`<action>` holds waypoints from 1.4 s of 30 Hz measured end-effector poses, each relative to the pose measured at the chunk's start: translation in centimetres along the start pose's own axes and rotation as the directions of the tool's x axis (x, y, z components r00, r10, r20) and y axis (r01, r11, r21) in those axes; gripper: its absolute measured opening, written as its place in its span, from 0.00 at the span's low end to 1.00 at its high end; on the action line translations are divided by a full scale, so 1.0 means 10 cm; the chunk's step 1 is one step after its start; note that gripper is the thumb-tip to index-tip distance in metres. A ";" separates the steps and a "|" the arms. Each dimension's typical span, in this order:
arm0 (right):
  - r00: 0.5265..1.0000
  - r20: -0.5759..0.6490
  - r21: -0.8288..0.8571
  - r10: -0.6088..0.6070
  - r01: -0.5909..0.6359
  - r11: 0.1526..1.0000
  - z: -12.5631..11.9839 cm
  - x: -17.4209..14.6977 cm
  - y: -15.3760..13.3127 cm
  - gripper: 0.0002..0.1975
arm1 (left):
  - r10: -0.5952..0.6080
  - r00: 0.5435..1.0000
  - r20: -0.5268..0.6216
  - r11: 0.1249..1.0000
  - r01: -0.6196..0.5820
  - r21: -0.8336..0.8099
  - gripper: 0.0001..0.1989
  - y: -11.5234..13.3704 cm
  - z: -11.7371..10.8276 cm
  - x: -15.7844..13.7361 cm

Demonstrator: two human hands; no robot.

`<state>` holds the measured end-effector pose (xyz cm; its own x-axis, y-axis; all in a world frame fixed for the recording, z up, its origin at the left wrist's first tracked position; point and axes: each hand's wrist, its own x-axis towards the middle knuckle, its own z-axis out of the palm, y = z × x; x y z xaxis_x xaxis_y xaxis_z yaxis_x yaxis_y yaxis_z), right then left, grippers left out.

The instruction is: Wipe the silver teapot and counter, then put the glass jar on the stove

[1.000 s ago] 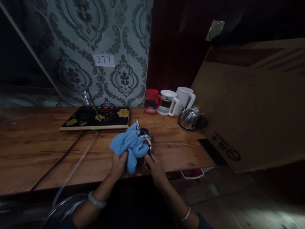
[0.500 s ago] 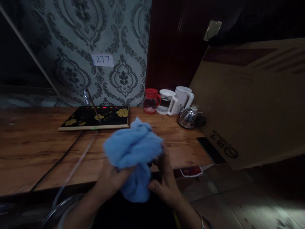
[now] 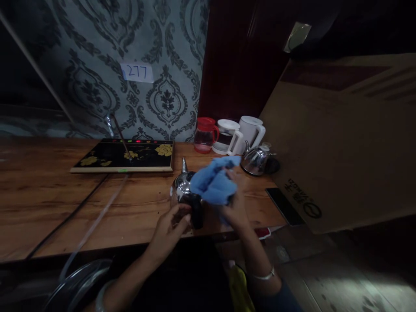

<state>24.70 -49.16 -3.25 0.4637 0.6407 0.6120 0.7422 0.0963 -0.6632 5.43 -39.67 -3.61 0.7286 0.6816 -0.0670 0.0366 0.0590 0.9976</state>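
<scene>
A shiny metal kettle (image 3: 182, 184) with a thin spout and a black handle (image 3: 196, 211) is at the counter's front half, its spout pointing away from me. My left hand (image 3: 170, 225) is at the kettle's near side, fingers curled against it beside the handle. In my right hand (image 3: 235, 203) is a bunched blue cloth (image 3: 214, 182), blurred by motion, which covers the kettle's right side. Whether the cloth presses on the metal, I cannot tell.
Behind stand a red-lidded jug (image 3: 203, 136), a white-lidded glass jug (image 3: 224, 138), a white pitcher (image 3: 250, 130) and a second metal kettle (image 3: 255, 160). A black cooktop panel with a tap (image 3: 146, 156) lies left. A large carton (image 3: 341, 143) leans right, near a phone-like black slab (image 3: 286, 207).
My hands have drawn apart. The cloth has moved right and up with my right hand, my left hand has let go of it, and the near kettle has come into view.
</scene>
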 end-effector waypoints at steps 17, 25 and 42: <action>0.946 -0.074 -0.015 0.315 -0.316 0.948 0.36 -0.04 0.51 0.09 | -0.104 0.982 0.156 0.980 0.128 -0.153 0.23 -0.24 0.20 0.17; 0.998 0.051 -0.018 -0.019 0.020 1.000 0.20 0.46 -0.07 0.17 | -0.072 0.989 0.129 0.982 0.093 -0.165 0.22 -0.27 0.22 0.17; 0.941 0.328 0.382 0.084 -0.213 0.899 0.24 0.99 0.25 0.13 | -0.037 0.998 0.056 0.985 0.046 -0.169 0.22 -0.30 0.27 0.13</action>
<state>29.99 -40.71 0.06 0.3395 0.8609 0.3790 0.3835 0.2413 -0.8915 8.16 -40.90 -6.63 0.7637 0.6374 -0.1026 -0.0463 0.2125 0.9761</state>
